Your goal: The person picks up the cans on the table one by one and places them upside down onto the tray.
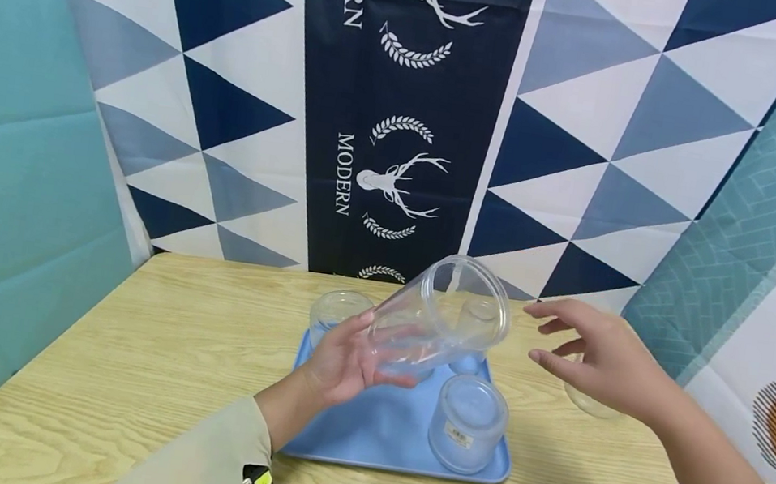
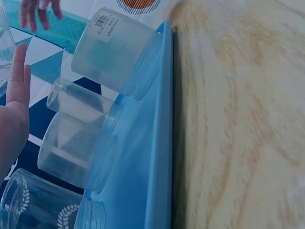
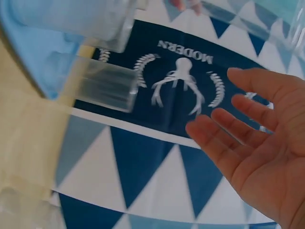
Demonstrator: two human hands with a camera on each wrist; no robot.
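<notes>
My left hand (image 1: 343, 359) grips a large clear plastic jar (image 1: 416, 311) above a blue tray (image 1: 370, 436). The jar is tilted, its round open mouth facing up and to the right, and fingers show through its wall. To the right of that mouth, my right hand (image 1: 594, 355) hovers with its fingers loosely bent, holding nothing. On the tray a wide clear jar (image 1: 470, 425) with a label stands upside down at the near right. Other clear jars stand behind it, one a narrow jar (image 2: 78, 102), partly hidden in the head view by the held jar.
A clear round container (image 1: 595, 404) sits on the wooden table (image 1: 179, 378) at the right, mostly covered by my right hand. Another clear jar (image 1: 339, 305) stands at the tray's back left. A patterned cloth (image 1: 405, 113) hangs behind the table.
</notes>
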